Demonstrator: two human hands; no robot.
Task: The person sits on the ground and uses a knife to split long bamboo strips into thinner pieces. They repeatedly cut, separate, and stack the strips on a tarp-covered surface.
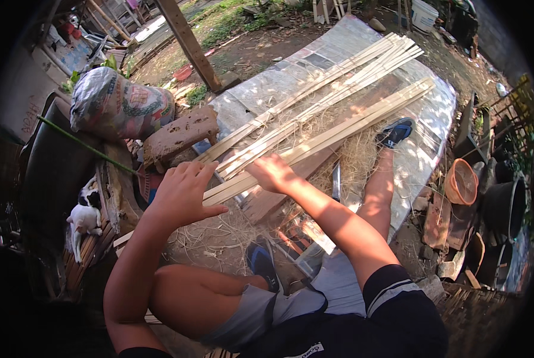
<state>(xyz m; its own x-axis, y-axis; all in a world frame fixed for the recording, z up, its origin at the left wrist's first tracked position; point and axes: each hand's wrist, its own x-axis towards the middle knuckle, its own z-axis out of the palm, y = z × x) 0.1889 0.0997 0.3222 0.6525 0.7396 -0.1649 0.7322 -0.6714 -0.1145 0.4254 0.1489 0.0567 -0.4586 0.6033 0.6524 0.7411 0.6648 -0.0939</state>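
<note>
1. Long, pale, flat bamboo-like strips point(350, 127) lie in three loose groups across a grey, worn ground sheet point(425, 146), already split and slender by all appearances.
2. The bare left hand point(180, 194) spreads its fingers wide above the strips' near ends, gripping nothing visible; the bare right hand point(273, 174) rests curled at the nearest group, its hold unclear.
3. Curly, straw-coloured shavings point(357, 158) suggest much trimming is done; a narrow, silvery blade point(336, 182) lies unused.
4. The groups remain unbound; how many strips need work cannot be told.

Sunlight dapples bare earth point(256, 49) and grass point(236, 28) around a wooden post point(189, 45), with a grey wall point(498, 37) at right.
</note>
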